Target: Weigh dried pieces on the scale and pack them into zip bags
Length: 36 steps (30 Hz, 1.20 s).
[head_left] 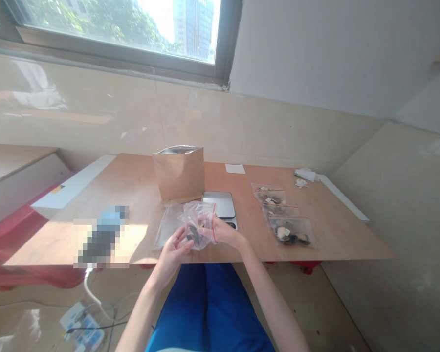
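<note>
A clear zip bag [205,239] with a red seal strip is between my hands, just above the table's front edge. My left hand [175,248] pinches its left side from outside, near a dark piece [193,236] seen through the plastic. Through the red-edged mouth, my right hand [220,231] reaches into the bag. Its fingers are bent and partly blurred by the plastic, and what they hold is unclear. Under and left of the bag lie flat clear plastic bags [166,227]. A small digital scale [220,204] stands just behind my right hand, partly covered.
An open brown kraft pouch [179,173] stands behind the plastic bags. Several filled zip bags [291,231] lie in a row at right. A white paper [235,168] and crumpled white scraps [305,175] lie farther back. At left, a blurred-out object [102,237] has a white cable.
</note>
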Available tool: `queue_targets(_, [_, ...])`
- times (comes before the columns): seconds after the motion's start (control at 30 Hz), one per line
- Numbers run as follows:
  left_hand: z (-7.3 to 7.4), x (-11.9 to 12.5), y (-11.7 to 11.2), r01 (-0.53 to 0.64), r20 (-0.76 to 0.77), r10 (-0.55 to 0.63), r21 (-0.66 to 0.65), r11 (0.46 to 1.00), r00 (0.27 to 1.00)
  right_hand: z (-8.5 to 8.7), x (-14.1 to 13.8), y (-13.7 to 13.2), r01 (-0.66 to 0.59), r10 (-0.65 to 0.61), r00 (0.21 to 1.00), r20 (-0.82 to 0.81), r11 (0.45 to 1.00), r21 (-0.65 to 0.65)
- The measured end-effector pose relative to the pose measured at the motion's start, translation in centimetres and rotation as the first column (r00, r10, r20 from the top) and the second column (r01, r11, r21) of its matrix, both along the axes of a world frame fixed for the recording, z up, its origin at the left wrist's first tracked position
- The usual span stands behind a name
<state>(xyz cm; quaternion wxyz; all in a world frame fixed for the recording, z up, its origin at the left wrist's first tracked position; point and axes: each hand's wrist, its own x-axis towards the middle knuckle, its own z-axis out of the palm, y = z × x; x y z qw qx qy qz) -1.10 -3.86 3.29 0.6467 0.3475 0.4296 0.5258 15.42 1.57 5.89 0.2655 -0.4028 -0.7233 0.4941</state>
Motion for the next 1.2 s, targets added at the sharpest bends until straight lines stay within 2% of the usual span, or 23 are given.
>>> queue_targets(0.07, [0.0,-0.2,0.1,0.035,-0.109,-0.032,0.027,0.999,0.994,0.2,-0.1,-0.4,-0.022,0.02,0.999,-0.041,0.998,-0.056])
queue_targets(0.13, [0.1,-0.4,0.2,0.038,-0.209,-0.031,0.03,0.999,0.977,0.5,-0.4,-0.7,0.006,-0.008,0.999,-0.038,0.999,-0.037])
queue_targets(0.23, [0.4,-0.6,0.4,-0.028,-0.302,0.043,0.053,0.998,0.952,0.5,-1.1,-0.7,0.011,-0.011,0.999,-0.043,1.0,0.003])
queue_targets(0.37, [0.4,-0.3,0.7,-0.08,-0.339,0.113,0.111,0.991,0.934,-0.3,-2.3,-0.5,0.073,-0.071,0.978,-0.195,0.997,0.004])
queue_targets(0.53, [0.2,-0.2,1.0,-0.257,-0.271,0.276,0.104,0.961,0.922,-1.4,-3.4,-0.4,0.245,-0.306,0.885,-0.351,0.947,-0.209])
queue_targets(0.63, [0.2,-0.7,1.1,-0.321,-0.246,0.345,0.13,0.938,0.906,-2.0,-3.7,0.2,0.301,-0.399,0.801,-0.445,0.913,-0.276])
queue_targets(0.73, [0.0,-1.7,1.2,-0.361,-0.289,0.392,0.155,0.92,0.874,-2.7,-4.1,1.0,0.356,-0.482,0.711,-0.512,0.875,-0.329])
queue_targets(0.8, [-0.3,-2.4,1.3,-0.337,-0.339,0.376,0.169,0.926,0.863,-2.9,-4.6,1.4,0.307,-0.448,0.73,-0.515,0.889,-0.339])
queue_targets(0.87, [-0.4,-2.9,1.3,-0.271,-0.402,0.333,0.204,0.941,0.853,-2.8,-5.3,1.7,0.182,-0.34,0.786,-0.517,0.925,-0.333])
queue_targets(0.93, [-0.4,-3.1,1.1,-0.192,-0.491,0.286,0.232,0.953,0.823,-2.6,-6.0,1.9,0.093,-0.264,0.795,-0.546,0.942,-0.321])
queue_targets(1.0, [-0.2,-3.1,0.9,-0.162,-0.554,0.267,0.232,0.959,0.788,-2.5,-6.6,2.2,0.129,-0.295,0.751,-0.591,0.943,-0.307])
queue_targets(1.1, [0.1,-3.2,0.6,-0.183,-0.539,0.296,0.253,0.95,0.788,-2.7,-7.1,3.0,0.297,-0.427,0.671,-0.606,0.904,-0.308])
queue_targets(1.2, [-0.2,-3.6,0.6,-0.189,-0.585,0.336,0.298,0.936,0.738,-3.1,-7.3,3.5,0.344,-0.472,0.671,-0.572,0.881,-0.323])
